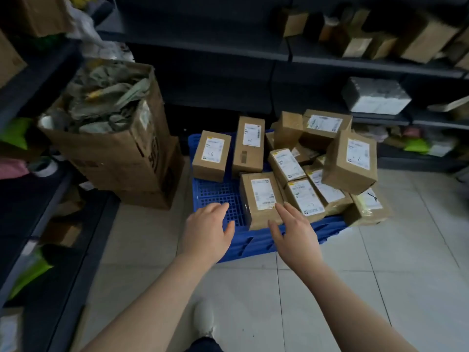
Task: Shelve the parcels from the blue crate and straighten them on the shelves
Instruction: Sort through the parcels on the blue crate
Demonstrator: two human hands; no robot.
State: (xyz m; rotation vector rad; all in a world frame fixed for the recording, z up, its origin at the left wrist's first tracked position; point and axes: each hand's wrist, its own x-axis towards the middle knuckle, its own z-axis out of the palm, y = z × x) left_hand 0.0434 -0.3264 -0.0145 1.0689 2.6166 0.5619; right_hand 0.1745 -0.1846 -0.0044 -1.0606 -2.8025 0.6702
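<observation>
The task is judged to be far from complete. The blue crate is set on the floor before the shelves and is loaded with about a dozen cardboard parcels, several tilted or stacked at its right side. Boxes are seen on the upper right shelf, unevenly aligned. The left hand is held wide and empty over the bare mesh. The right hand is likewise wide and empty, just beside the nearest parcel; contact cannot be confirmed. No parcel is lifted yet.

Bare forearms — one white shoe (dark trouser leg nearer)
</observation>
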